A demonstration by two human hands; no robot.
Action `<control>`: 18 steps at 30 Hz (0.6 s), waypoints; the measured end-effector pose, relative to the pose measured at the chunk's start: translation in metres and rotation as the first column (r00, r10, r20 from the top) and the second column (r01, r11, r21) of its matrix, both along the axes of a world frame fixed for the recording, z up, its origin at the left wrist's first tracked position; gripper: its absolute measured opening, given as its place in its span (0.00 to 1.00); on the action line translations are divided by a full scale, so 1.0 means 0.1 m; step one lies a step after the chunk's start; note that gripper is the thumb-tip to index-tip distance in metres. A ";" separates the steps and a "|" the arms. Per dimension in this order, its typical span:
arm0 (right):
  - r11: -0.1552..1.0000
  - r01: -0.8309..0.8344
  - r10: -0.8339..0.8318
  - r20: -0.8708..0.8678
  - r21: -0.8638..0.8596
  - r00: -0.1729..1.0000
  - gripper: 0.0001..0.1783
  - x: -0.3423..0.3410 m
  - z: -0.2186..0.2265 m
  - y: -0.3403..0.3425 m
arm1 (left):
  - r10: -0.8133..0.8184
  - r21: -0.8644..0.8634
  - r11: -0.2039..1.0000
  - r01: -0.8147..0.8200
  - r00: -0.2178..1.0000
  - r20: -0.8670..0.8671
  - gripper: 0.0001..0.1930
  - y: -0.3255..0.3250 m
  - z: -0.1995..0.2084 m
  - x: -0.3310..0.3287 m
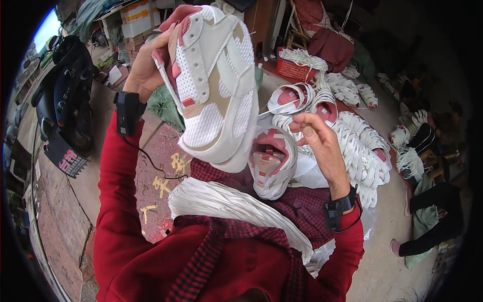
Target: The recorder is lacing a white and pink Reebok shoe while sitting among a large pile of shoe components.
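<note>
My left hand [143,70] is raised at the upper left, closed on the ankle end of a white, beige and pink shoe upper [216,95]. The upper hangs toe downward, its eyelet side facing me. To the right, my right hand [324,151] is in the air with fingers loosely bent and apart, and nothing shows between them. A second shoe upper [274,173], white with a pink lining, rests on the checked cloth over my lap. Across my lap lies a thick bundle of white laces [226,201].
Many white uppers [359,146] are piled on the right. Behind them stands a red basket [297,69] full of white laces. A dark scooter [63,95] is parked at the left. Another person's dark-trousered leg [437,206] shows at the far right.
</note>
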State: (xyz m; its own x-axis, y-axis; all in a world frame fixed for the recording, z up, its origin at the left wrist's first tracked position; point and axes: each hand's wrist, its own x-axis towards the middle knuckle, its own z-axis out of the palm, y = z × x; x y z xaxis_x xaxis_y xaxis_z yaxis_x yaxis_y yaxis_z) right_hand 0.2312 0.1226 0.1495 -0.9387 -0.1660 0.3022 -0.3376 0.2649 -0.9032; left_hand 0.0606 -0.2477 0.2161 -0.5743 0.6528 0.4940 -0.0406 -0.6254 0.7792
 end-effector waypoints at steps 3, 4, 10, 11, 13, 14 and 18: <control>0.982 0.187 -0.182 0.161 -0.014 0.970 0.18 0.13 -0.63 0.48 | 0.094 -0.074 0.994 -0.084 0.984 0.150 0.22 0.00 -0.51 0.24; 0.970 0.245 -0.235 0.223 -0.014 0.946 0.18 0.14 -0.85 0.60 | 0.055 -0.093 0.995 -0.043 0.991 0.125 0.23 0.16 -0.66 0.35; 0.959 0.284 -0.266 0.320 -0.010 0.909 0.20 0.15 -1.50 0.52 | 0.157 -0.424 0.876 -0.231 0.967 -0.203 0.35 1.08 -1.17 0.78; 0.954 0.301 -0.288 0.290 0.001 0.912 0.21 0.16 -1.51 0.47 | 0.099 -0.450 0.865 -0.220 0.956 -0.278 0.39 1.11 -1.25 0.78; 0.943 0.331 -0.311 0.291 -0.021 0.905 0.21 0.18 -1.50 0.47 | 0.113 -0.406 0.892 -0.200 0.967 -0.227 0.42 1.15 -1.34 0.80; 0.951 0.309 -0.291 0.276 -0.022 0.916 0.21 0.16 -1.53 0.48 | 0.098 -0.422 0.886 -0.189 0.969 -0.228 0.42 1.16 -1.34 0.81; 0.958 0.286 -0.283 0.182 0.009 0.942 0.21 0.12 -1.65 0.52 | 0.092 -0.598 0.769 -0.226 0.965 -0.246 0.35 1.19 -1.17 0.86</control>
